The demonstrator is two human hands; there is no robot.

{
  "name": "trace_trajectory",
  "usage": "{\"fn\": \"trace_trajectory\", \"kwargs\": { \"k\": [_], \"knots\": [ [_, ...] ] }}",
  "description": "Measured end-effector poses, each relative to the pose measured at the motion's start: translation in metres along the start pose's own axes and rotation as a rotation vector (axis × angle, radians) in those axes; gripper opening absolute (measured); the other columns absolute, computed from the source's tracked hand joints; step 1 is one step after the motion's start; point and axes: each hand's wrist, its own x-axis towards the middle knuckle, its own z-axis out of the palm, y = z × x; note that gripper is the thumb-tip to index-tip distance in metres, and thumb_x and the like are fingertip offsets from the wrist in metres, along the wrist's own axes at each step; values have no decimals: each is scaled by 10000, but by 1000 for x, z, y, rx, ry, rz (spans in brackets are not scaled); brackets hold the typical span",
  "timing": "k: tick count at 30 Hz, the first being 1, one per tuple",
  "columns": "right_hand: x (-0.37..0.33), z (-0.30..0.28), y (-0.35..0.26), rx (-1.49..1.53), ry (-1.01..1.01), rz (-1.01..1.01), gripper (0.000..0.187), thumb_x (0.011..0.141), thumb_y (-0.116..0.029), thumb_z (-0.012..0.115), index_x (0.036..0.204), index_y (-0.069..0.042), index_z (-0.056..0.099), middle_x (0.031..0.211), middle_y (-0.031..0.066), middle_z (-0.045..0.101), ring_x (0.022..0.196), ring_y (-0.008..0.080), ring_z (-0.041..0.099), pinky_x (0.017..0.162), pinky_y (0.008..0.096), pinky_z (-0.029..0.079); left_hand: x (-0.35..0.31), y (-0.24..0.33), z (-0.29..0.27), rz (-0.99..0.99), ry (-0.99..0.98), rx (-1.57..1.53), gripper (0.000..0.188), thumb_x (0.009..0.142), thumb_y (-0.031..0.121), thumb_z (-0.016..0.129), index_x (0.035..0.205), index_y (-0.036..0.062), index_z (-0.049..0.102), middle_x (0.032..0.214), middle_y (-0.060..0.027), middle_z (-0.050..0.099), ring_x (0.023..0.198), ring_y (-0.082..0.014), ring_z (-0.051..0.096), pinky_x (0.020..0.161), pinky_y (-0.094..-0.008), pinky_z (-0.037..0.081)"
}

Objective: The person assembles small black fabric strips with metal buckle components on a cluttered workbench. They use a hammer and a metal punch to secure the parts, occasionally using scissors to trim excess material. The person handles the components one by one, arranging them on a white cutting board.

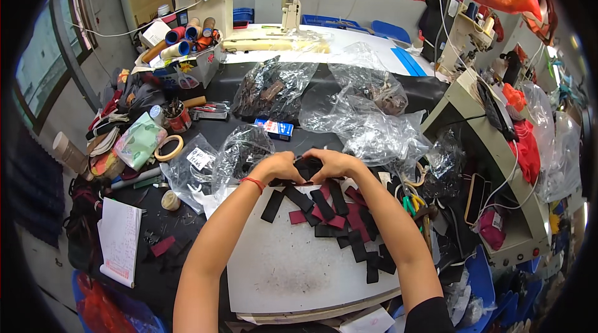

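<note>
My left hand [281, 166] and my right hand [331, 163] meet at the far edge of a white board [280, 277]. Between them is a bunch of black strips [307, 167], with the fingers of both hands closed around it; the fingertips are partly hidden. Just nearer than the hands, loose short black strips [273, 206] and dark red strips [357, 221] lie scattered and overlapping on the board. They look like fabric or webbing, though I cannot tell which.
Clear plastic bags [367, 124] and a small blue box [274, 129] lie beyond the hands. To the left are a tape roll [169, 148], an open notebook [119, 239] and a small jar [170, 200]. Scissors [411, 203] lie right of the board. A sewing machine [290, 12] stands at the back.
</note>
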Motion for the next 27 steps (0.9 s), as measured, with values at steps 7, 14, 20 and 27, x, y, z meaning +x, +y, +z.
{"fn": "trace_trajectory", "kwargs": {
  "k": [7, 14, 20, 27],
  "knots": [
    [-45, -12, -57, -53, 384, -213, 422, 665, -38, 722, 1072, -40, 608, 941, 148, 676, 890, 287, 659, 798, 367, 502, -52, 25, -12, 201, 354, -74, 412, 665, 253, 782, 961, -4, 658, 884, -221, 675, 871, -381, 652, 773, -431, 507],
    [-128, 54, -104, -205, 351, -321, 592, 713, -132, 767, 1247, -107, 514, 1219, 158, 502, 1145, 350, 473, 949, 426, 418, -166, 27, 24, 232, 243, -58, 524, 700, 219, 754, 1139, 19, 548, 1000, -209, 644, 965, -372, 620, 803, -453, 486],
    [-169, 93, -104, -491, 548, -83, 907, 681, -317, 804, 1445, -159, 341, 1507, 211, 202, 1381, 410, 223, 1068, 597, 225, -228, 2, 56, 175, 350, -104, 847, 721, 276, 782, 1419, 91, 341, 1311, -182, 485, 1070, -374, 577, 875, -430, 476],
    [-187, 157, -109, -543, 624, -165, 679, 765, -321, 734, 1363, -138, 469, 1456, 196, 342, 1340, 388, 319, 1078, 545, 256, -222, -3, 88, 239, 559, -68, 364, 835, 227, 679, 1175, 109, 625, 1256, -122, 589, 779, -297, 676, 646, -365, 537]
  ]
}}
